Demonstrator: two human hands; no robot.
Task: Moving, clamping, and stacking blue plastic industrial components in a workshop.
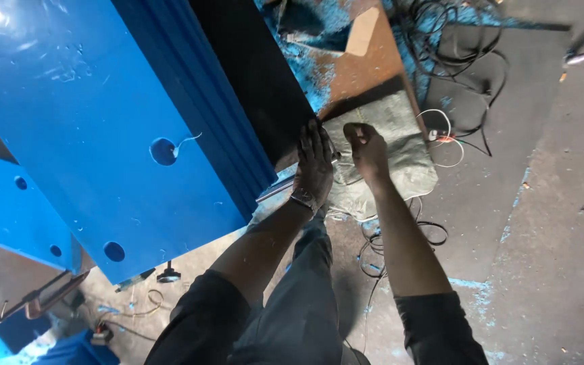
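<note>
Rod point(273, 190): thin grey metal bar, only a short run visible, coming out from under the left hand toward 8 o'clock; it lies along the edge of the blue panel.
Rod axis: long axis runs 8 o'clock to 2 o'clock in the head view; which end is the tip I cannot tell, the upper part is hidden by the hand.
Left hand point(314, 167): laid flat, palm down, fingers together and pointing to 12 o'clock, pressing on the rod and the cloth edge.
Right hand point(366, 147): just beside the left at 3 o'clock, fingers curled shut in a fist on the grey sackcloth point(400, 145); whether it also pinches something small, cannot tell.
Sackcloth: rumpled, spread over the rusty worktop point(366, 67).
Blue panel point(96, 135): large, drilled with round holes, tilted, at 9 o'clock of the hands.
Cables point(454, 61): black loops at 1 o'clock, well apart.
Doing it well (judgement): keep the flat hand's weight straight over the rod so it cannot roll, and keep the cloth taut with the fist.
</note>
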